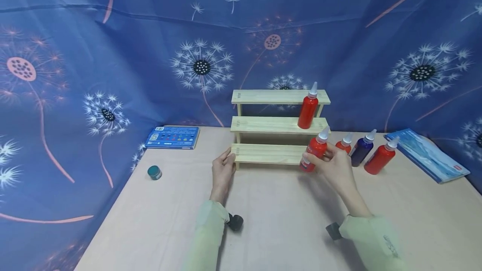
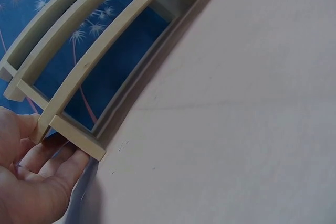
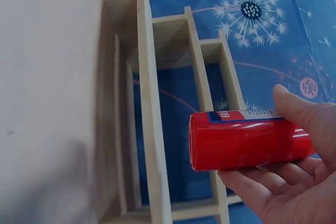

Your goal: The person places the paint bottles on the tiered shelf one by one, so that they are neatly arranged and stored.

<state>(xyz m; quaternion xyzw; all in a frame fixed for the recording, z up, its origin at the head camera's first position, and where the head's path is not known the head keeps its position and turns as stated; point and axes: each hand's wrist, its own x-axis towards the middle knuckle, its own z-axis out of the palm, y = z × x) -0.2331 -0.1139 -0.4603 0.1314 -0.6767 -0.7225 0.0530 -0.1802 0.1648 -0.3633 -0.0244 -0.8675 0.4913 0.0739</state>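
Observation:
A three-tiered wooden rack stands on the table. At its left end my left hand grips the lowest board, thumb near the board's end and fingers against the leg. My right hand holds a red squeeze bottle with a whitish pointed cap, in front of the lowest tier's right end. Seen from the right wrist, the red bottle's base points toward the rack. Another red bottle stands upright on the middle tier at the right.
Right of the rack stand a partly hidden red bottle, a dark blue bottle and a red bottle. A light-blue book lies farther right. At left are a blue book and a small teal jar. A blue dandelion-patterned cloth hangs behind.

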